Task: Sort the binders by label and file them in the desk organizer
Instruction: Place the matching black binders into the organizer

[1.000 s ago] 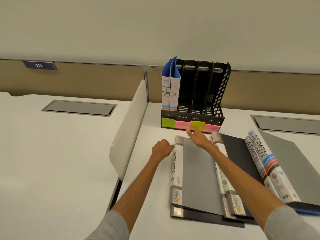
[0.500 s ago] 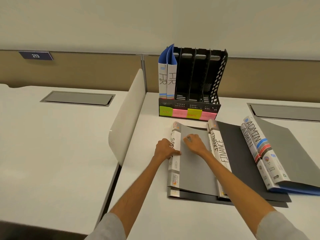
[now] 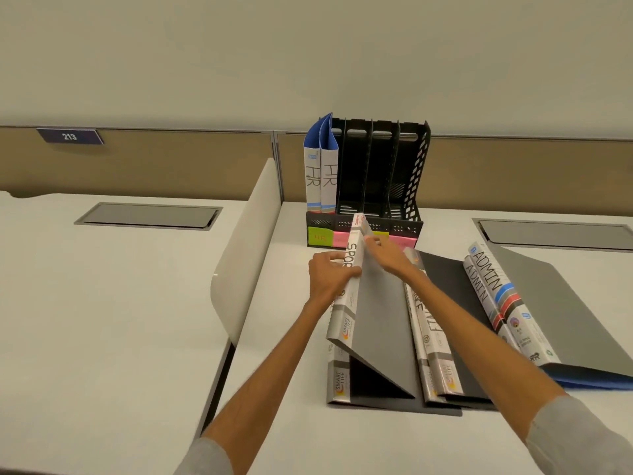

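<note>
The grey SPORTS binder [image 3: 380, 313] is tilted up on its spine edge above a second binder [image 3: 337, 382] lying flat beneath it. My left hand [image 3: 327, 277] grips its spine from the left. My right hand [image 3: 388, 250] holds its upper cover edge. The black desk organizer [image 3: 376, 173] stands behind, with two blue HR binders [image 3: 321, 173] upright in its leftmost slot; its other slots are bare. Coloured labels [image 3: 320, 237] line its front. Two FINANCE binders [image 3: 433, 341] lie to the right, then two ADMIN binders [image 3: 496, 296].
A white curved divider panel [image 3: 246, 245] stands at the desk's left edge. Grey cable hatches sit in the left desk [image 3: 147, 216] and the right desk [image 3: 555, 234]. A brown partition with a "213" plate [image 3: 69, 136] runs behind.
Both hands moved onto the top SPORTS binder and raised its spine side off the stack; it lay flat before. The camera view shifted down slightly.
</note>
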